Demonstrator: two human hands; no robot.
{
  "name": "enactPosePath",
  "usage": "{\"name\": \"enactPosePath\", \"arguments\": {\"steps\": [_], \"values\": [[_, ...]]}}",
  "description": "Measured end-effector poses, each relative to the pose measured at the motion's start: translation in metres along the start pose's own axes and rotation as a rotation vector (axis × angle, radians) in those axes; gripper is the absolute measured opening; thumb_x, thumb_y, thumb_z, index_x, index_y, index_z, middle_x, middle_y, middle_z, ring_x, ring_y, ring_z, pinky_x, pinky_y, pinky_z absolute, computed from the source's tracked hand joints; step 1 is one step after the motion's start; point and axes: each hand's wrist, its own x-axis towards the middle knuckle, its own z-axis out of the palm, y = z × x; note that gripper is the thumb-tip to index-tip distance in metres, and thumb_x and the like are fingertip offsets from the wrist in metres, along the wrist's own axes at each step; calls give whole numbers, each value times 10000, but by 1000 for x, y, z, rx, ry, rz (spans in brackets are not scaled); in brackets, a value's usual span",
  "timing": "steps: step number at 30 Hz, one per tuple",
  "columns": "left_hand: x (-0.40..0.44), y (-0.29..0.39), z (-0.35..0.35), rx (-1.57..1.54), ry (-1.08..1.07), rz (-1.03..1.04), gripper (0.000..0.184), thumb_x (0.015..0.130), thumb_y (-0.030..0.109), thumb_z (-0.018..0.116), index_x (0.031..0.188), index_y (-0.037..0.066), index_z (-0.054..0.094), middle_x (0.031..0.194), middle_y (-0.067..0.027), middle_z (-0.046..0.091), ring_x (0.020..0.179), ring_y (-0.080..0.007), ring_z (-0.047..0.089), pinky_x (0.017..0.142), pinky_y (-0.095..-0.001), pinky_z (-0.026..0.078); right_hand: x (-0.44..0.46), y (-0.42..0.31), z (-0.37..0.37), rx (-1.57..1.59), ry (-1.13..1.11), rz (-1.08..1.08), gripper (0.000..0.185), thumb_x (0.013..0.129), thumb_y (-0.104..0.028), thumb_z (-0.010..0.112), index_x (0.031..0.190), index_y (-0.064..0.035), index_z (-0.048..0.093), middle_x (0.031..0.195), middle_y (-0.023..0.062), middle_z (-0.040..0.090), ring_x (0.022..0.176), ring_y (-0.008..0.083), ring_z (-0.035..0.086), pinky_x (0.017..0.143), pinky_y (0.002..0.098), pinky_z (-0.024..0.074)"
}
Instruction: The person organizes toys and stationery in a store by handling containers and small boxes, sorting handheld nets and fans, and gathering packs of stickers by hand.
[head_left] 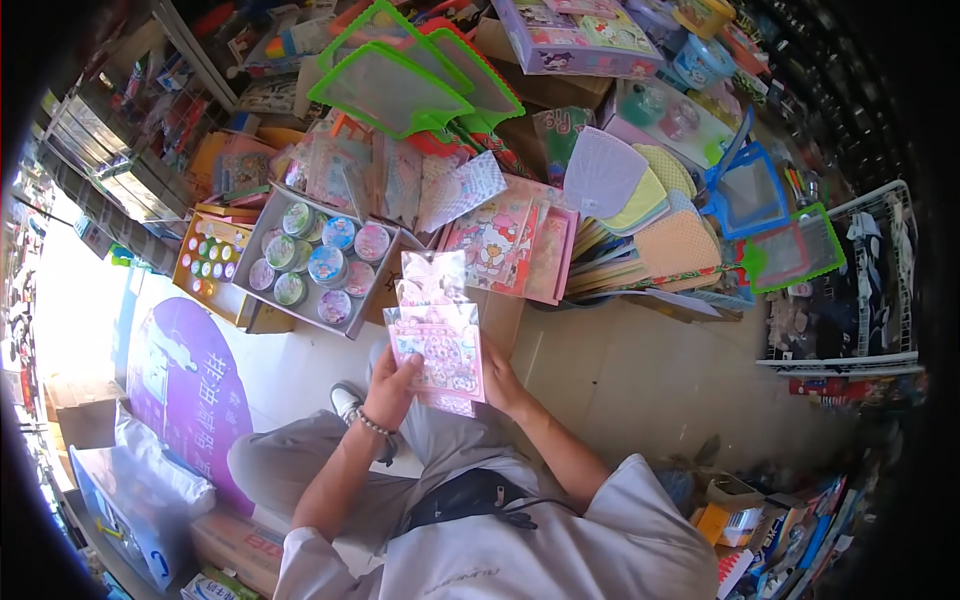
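Both my hands hold a small stack of pink sticker packs (437, 355) in front of my lap. My left hand (390, 388), with a beaded bracelet at the wrist, grips the left edge, its thumb lying on the front pack. On the right edge my right hand (500, 382) is closed, its fingertips hidden behind the packs. Another pink pack (432, 275) sticks up above the stack. Just beyond lie pink cartoon-printed packs (490, 240). A box (318, 205) of round, colourful tins stands to the left of them.
Several mesh fly swatters (390, 90) stand at the back. Pastel fly swatters (605, 172) fill a box to the right, beside a white wire rack (840, 365). A purple floor sign (190, 390) and a clear plastic bin (125, 520) are at left.
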Motion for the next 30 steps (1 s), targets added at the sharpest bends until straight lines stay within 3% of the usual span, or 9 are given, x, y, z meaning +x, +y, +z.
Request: {"name": "enactPosePath", "arguments": {"steps": [4, 7, 10, 13, 16, 17, 20, 27, 30], "values": [[-4, 9, 11, -103, -17, -13, 447, 1038, 96, 616, 1460, 25, 487, 1331, -72, 660, 1189, -159, 637, 1041, -344, 494, 44, -24, -42, -572, 122, 100, 335, 1058, -258, 592, 1217, 36, 593, 1157, 223, 667, 1066, 298, 646, 880, 377, 510], [-2, 10, 4, -43, 8, 25, 433, 1038, 84, 611, 1452, 26, 496, 1325, -71, 663, 1179, -153, 639, 1031, -340, 498, 115, -24, -72, -1248, 616, -416, 564, 898, -262, 785, 1319, 12, 526, 1112, 236, 692, 975, 409, 683, 858, 477, 534], [1, 10, 4, 45, 44, 82, 396, 1035, 80, 619, 1417, 22, 532, 1290, -64, 678, 1147, -142, 648, 1004, -329, 507, 149, -9, -86, -1102, 616, -33, 797, 787, -250, 870, 1407, -6, 433, 1194, 262, 677, 1041, 456, 672, 902, 507, 525], [7, 8, 1, 55, 88, 107, 352, 1025, 86, 644, 1364, 19, 579, 1235, -52, 699, 1098, -132, 662, 964, -317, 521, 157, -4, -88, -785, 446, 87, 878, 756, -191, 885, 1447, -3, 377, 1359, 299, 603, 1211, 438, 629, 966, 483, 518], [13, 10, -2, 51, 153, 110, 338, 1018, 106, 661, 1340, 18, 608, 1206, -49, 710, 1054, -136, 676, 926, -314, 537, 162, 16, -114, -531, 517, -190, 865, 765, -11, 833, 1475, 40, 342, 1413, 249, 564, 1314, 331, 577, 1076, 394, 475], [15, 11, -3, 54, 180, 109, 338, 1017, 114, 664, 1337, 18, 613, 1201, -51, 712, 1042, -140, 681, 915, -314, 543, 157, 17, -126, -668, 610, -202, 878, 794, 45, 790, 1523, 34, 301, 1422, 218, 560, 1318, 274, 567, 1099, 350, 454], [19, 17, -6, 84, 177, 117, 311, 1007, 121, 683, 1292, 2, 644, 1164, -56, 724, 1007, -139, 689, 890, -306, 552, 127, 5, -146, -22, 522, -210, 789, 905, 82, 684, 1565, 19, 257, 1427, 191, 566, 1304, 245, 577, 1101, 349, 461], [34, 0, -15, 169, 278, 105, 293, 1017, 172, 697, 1232, -27, 691, 1067, -33, 733, 926, -106, 668, 834, -292, 529, 65, -21, -148, 87, 318, -22, 430, 1024, 39, 537, 1450, 16, 478, 1379, 122, 623, 1263, 186, 599, 1081, 368, 476], [33, 2, -12, 45, 232, 89, 332, 1047, 250, 658, 1257, -7, 664, 1108, -40, 729, 955, -119, 689, 851, -296, 549, 58, -14, -141, 233, 284, 21, 437, 1014, 60, 528, 1445, 8, 477, 1393, 128, 616, 1251, 194, 611, 1072, 383, 491]]}}
